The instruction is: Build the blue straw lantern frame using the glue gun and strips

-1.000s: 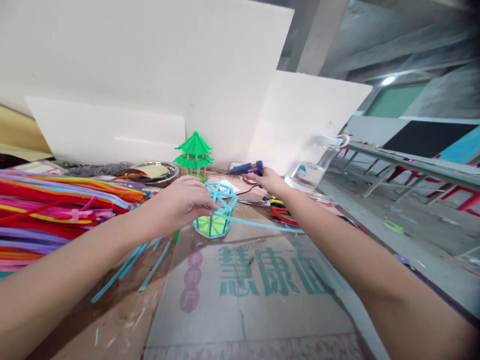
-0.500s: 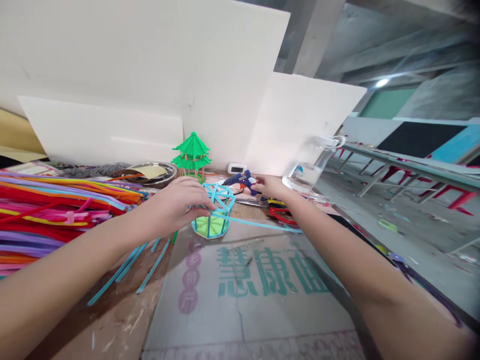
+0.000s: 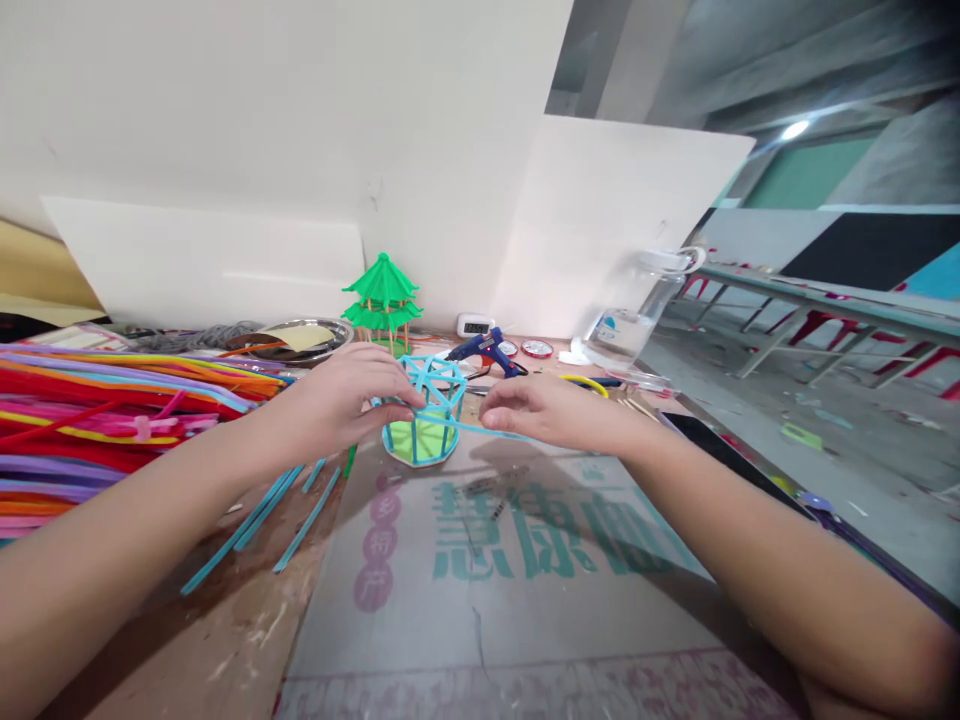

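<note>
A small frame of light blue pipe cleaners stands on a green eight-sided base. My left hand is closed at its left side, thumb and fingers pinching one end of a long light blue pipe cleaner against the frame. That strip runs right, its far part passing out of sight beneath my right hand. The right fingers are loosely curved, thumb a little apart from them, just above the strip; no grip on it shows. Behind the right hand lies a blue glue gun.
A green pagoda model, a metal bowl and a small digital timer stand at the back. Pipe cleaner bundles fill the left; cut blue strips lie nearer. A water bottle stands right, beyond a printed board.
My right hand has drawn back from the glue gun, toward me, to above the blue strip. The glue gun now rests behind it. My left hand keeps its pinch at the frame.
</note>
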### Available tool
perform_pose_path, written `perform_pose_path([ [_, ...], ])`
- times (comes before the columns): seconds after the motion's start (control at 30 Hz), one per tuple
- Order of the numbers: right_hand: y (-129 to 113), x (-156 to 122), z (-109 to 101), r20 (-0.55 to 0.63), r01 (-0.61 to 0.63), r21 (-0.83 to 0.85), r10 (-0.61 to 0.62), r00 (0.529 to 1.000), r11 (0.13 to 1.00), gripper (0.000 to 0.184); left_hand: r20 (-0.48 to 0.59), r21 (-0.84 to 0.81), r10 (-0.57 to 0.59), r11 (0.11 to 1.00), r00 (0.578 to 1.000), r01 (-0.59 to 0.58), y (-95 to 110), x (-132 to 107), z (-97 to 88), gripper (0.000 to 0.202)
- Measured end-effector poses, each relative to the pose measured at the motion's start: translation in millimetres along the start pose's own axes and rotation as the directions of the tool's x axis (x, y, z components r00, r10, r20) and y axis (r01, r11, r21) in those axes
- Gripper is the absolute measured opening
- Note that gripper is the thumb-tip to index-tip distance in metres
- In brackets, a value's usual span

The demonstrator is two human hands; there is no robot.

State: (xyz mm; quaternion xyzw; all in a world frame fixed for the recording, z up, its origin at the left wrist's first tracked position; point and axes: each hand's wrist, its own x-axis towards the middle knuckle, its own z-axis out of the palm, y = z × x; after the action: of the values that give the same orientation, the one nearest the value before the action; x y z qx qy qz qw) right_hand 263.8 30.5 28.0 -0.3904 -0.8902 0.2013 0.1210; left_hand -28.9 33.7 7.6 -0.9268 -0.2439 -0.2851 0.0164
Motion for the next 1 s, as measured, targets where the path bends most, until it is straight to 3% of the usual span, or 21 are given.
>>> perform_pose_path([
  [0.13,-4.7,1.8,9.6,0.044,0.107,0.036,-0.108,0.993,0.994,0.017,0.007,0.007,0.007,1.000,1.000,-0.007,0.6,0.6,-1.7,0.019],
  [0.2,-4.5,2.5,12.7,0.050,0.087,0.110,-0.093,0.994,0.990,0.011,0.004,0.012,0.015,1.000,1.000,-0.015,0.6,0.7,-2.2,0.018],
  [0.33,-6.3,2.3,12.2,-0.022,-0.003,0.214,0.007,1.000,0.977,0.016,0.005,0.023,0.028,0.999,1.000,-0.028,1.2,1.3,-3.2,0.018],
  [0.53,-6.9,3.0,7.6,-0.124,0.056,0.128,-0.040,0.991,0.990,0.017,0.017,0.012,0.036,0.999,0.999,-0.036,1.0,1.7,-3.4,0.019],
  [1.0,6.9,10.7,20.3,-0.295,0.031,0.124,0.007,0.955,0.992,0.022,0.023,0.019,0.027,0.999,0.999,-0.028,-0.7,1.3,-3.1,0.022],
])
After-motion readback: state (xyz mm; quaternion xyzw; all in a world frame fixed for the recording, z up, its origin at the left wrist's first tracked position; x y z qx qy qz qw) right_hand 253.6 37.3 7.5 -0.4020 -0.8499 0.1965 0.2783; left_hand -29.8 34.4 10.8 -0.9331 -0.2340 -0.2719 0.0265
